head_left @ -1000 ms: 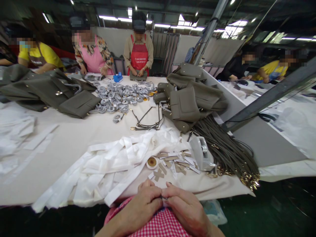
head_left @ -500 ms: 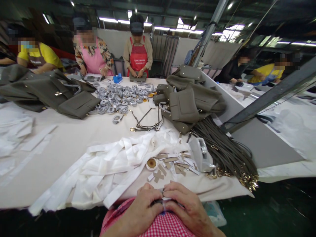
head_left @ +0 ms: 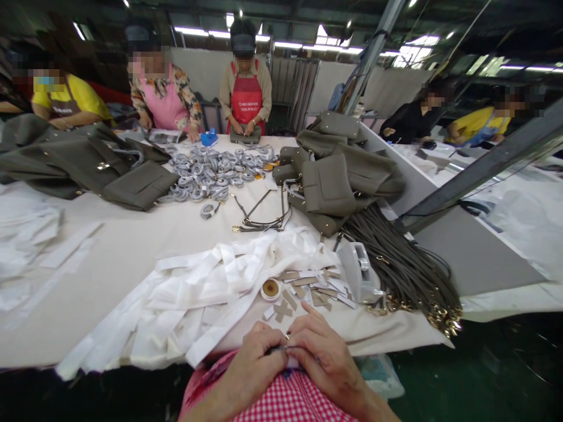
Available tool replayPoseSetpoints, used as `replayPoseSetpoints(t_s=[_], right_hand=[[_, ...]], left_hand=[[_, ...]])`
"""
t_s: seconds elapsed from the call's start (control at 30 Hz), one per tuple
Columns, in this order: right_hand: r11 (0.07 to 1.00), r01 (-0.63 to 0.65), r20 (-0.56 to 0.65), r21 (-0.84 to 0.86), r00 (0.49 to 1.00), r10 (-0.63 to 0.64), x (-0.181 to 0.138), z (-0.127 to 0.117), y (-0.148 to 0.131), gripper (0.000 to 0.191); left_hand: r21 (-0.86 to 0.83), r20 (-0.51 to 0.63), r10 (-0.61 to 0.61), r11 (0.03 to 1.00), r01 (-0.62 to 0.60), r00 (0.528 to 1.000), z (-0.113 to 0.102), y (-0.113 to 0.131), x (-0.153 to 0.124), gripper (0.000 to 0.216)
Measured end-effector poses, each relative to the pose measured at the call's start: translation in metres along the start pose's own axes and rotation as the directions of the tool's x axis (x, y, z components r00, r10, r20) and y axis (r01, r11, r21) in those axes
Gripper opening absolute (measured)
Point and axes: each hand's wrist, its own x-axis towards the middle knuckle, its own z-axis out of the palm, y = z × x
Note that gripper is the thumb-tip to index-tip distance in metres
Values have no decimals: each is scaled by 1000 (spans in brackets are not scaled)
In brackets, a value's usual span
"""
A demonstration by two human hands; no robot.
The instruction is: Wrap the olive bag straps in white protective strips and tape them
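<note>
My left hand and my right hand meet over my lap at the near table edge, above a pink checked apron. Both pinch a small thin piece with a metal bit between their fingertips; I cannot make out what it is. Just beyond them lie small tan strips and a small tape roll on the cream table. A pile of white paper strips spreads to the left of my hands.
A white tape dispenser and a bundle of grey-green straps with gold clasps lie at right. Grey-green bags are piled mid-right and far left. Wrapped rolls cover the table's far end. Several people work around the tables.
My hands stayed together at the table edge; the right hand's fingers have lifted and spread a little while the pinch between both hands is kept.
</note>
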Motion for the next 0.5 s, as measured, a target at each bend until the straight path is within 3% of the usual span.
replayPoseSetpoints(t_s=[0.1, 0.2, 0.33, 0.5], right_hand=[[981, -170, 9, 91, 985, 170, -5, 4, 4, 15], [963, -229, 3, 143, 973, 231, -10, 6, 8, 17], [976, -151, 27, 157, 989, 149, -7, 4, 7, 18], [994, 110, 13, 9, 994, -110, 5, -1, 0, 24]], left_hand=[[29, -65, -4, 1000, 6, 998, 1, -1, -1, 15], [55, -79, -7, 998, 12, 997, 0, -1, -4, 16], [88, -95, 9, 996, -1, 995, 0, 0, -5, 16], [0, -56, -22, 1000, 22, 998, -2, 0, -5, 17]])
